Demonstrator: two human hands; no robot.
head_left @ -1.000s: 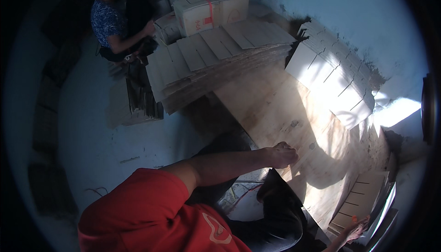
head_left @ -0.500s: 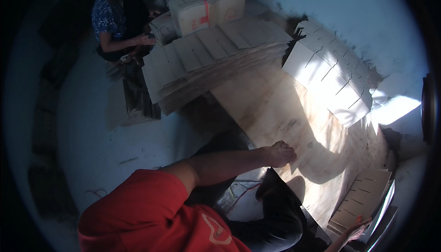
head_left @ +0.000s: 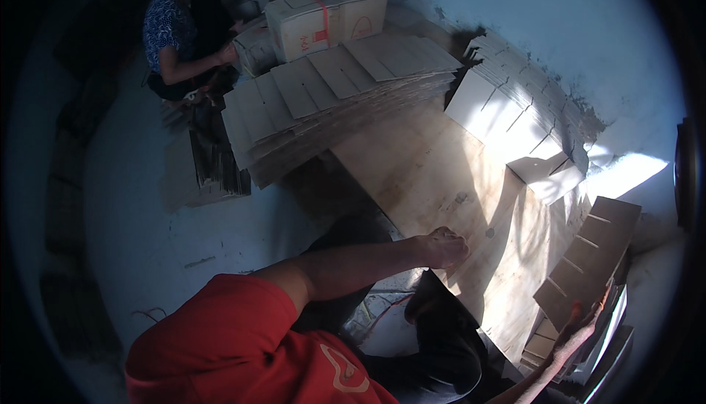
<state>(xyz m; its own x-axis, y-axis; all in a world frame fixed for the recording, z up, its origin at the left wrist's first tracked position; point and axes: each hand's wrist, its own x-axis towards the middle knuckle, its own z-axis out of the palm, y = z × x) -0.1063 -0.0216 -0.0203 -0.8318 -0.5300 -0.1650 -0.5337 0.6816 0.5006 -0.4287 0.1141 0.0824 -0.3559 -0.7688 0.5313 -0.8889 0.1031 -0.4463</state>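
Note:
My left hand (head_left: 447,248) is closed above the pale wooden board (head_left: 441,176); whether anything is inside the fingers I cannot make out. At the lower right, my right hand (head_left: 586,323) grips the lower edge of a slotted cardboard sheet (head_left: 588,257), which stands tilted up with several short slots along its left side. Something orange shows at the fingertips of that hand. Beneath the sheet lies a pile of more cardboard pieces (head_left: 540,341), partly covered by the hand and sheet.
Beyond the board stand a wide stack of cardboard sheets (head_left: 316,84) and a taped carton (head_left: 327,21). Slotted cardboard (head_left: 515,121) is stacked by the right wall in sunlight. A co-worker (head_left: 176,43) sits at the far left, near dark bundled pieces (head_left: 213,165).
My right hand has moved upward and raised a slotted cardboard sheet from the pile at the lower right. My left hand stays closed in nearly the same place.

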